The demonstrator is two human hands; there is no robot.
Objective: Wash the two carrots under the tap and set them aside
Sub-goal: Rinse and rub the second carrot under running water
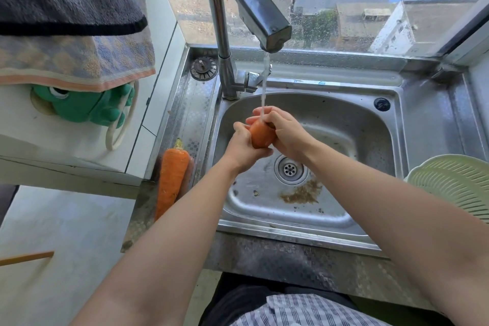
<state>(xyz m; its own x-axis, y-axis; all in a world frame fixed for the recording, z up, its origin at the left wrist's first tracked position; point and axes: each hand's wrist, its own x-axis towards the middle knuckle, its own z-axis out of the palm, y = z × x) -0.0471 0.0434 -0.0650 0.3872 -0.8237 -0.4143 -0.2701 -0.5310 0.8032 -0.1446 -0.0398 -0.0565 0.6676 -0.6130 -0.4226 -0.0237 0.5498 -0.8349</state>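
You held one carrot (260,135) over the sink (344,111) with both hands, directly under the tap (264,18). A thin stream of water (264,87) fell from the spout and landed on the top end of this carrot, between your two hands.

Your left hand (244,147) gripped the carrot from the left and from below; its fingers (264,152) were curled shut under the lower end. Your right hand (284,132) closed on it from the right, and the fingers (258,114) of this hand were bent over the top of the carrot, where the water hit. Only the middle part of the carrot showed between the two palms; both ends were hidden, so you could not see how long it was.

The second carrot (170,180) lay on the steel ledge (190,119) just left of the basin, well apart from your hands. Its stem end pointed toward the window and its thin end toward you.

A pale green strainer (455,182) stood at the right edge of the sink. The drain (290,169) sat just below your hands, with some brown dirt (301,193) beside it on the basin floor.
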